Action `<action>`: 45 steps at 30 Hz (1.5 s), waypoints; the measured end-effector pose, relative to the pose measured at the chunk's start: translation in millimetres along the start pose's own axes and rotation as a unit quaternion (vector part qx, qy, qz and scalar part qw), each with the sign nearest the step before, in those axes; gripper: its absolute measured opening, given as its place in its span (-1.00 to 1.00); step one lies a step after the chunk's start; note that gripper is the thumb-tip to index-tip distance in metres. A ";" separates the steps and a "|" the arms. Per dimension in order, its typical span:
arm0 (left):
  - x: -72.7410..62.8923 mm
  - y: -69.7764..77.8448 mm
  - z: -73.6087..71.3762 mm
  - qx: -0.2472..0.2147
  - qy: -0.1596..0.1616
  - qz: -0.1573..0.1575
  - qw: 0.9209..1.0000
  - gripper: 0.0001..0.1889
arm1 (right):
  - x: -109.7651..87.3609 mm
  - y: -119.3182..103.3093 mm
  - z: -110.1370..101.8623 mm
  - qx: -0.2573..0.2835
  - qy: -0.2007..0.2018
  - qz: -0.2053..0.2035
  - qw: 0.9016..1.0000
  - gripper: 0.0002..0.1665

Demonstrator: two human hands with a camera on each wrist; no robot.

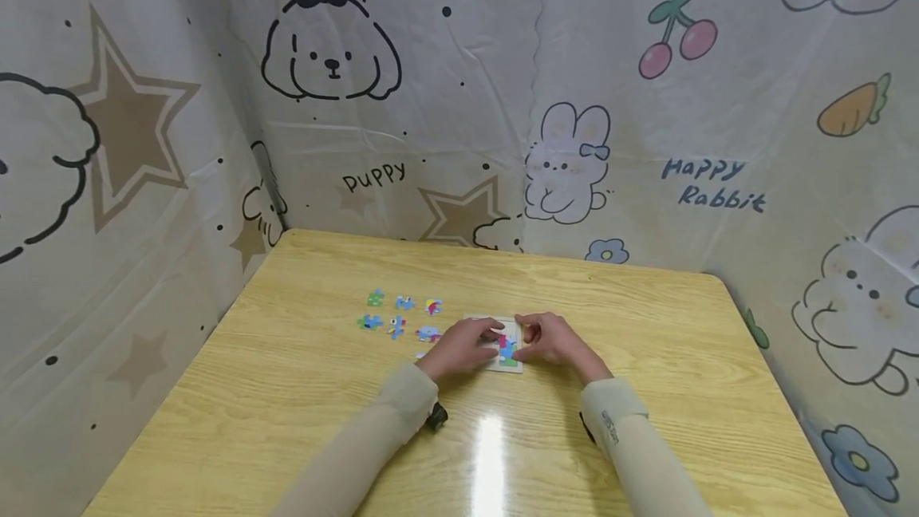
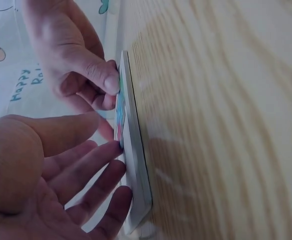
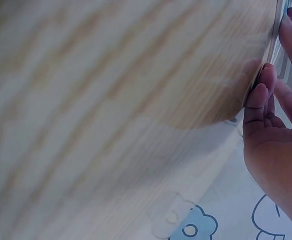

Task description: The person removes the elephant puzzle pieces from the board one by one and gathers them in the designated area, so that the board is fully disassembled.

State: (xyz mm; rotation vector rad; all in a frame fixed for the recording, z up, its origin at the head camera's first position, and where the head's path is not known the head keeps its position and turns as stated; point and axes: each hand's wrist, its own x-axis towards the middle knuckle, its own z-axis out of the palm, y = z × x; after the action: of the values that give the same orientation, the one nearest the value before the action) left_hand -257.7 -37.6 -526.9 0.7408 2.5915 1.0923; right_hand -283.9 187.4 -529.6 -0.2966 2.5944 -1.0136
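A small, pale puzzle tray [image 1: 510,369] lies on the table between both hands. Joined jigsaw pieces [image 1: 506,349] in blue, green and red show along its right part. My left hand [image 1: 462,348] covers the tray's left side. In the left wrist view, its fingers [image 2: 105,187] reach out nearly straight, tips at the tray's edge and the pieces. My right hand [image 1: 554,339] holds the tray's right side. Its thumb [image 2: 110,82] presses down on the pieces near the border while its other fingers curl by the edge.
Left of the tray, several loose jigsaw pieces lie in rough rows, among them a green one [image 1: 376,297], a red-and-yellow one [image 1: 432,306] and a blue one [image 1: 370,322]. Patterned cloth [image 1: 431,102] hangs around the wooden table [image 1: 287,389] at the back and sides.
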 end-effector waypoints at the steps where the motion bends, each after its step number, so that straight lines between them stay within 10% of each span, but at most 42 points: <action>1: 0.4 0.3 1.1 0.002 0.002 0.001 1.000 -0.54 | -0.1 -0.1 -0.2 0.000 0.000 -0.002 1.000 -0.05; 25: 20.2 4.6 10.5 -0.063 0.075 -0.024 0.995 -0.67 | -1.9 1.6 -2.3 0.003 0.010 0.000 1.000 -0.06; 45: 18.5 2.5 -0.2 -0.023 0.005 -0.045 0.999 -0.69 | -1.0 1.1 -0.8 0.006 0.000 -0.003 1.000 -0.05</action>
State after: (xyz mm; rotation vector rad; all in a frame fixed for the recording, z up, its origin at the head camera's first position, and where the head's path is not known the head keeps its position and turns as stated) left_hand -272.5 -26.3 -525.3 0.6046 2.5717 1.1271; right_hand -283.4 189.0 -529.5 -0.3007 2.5875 -1.0317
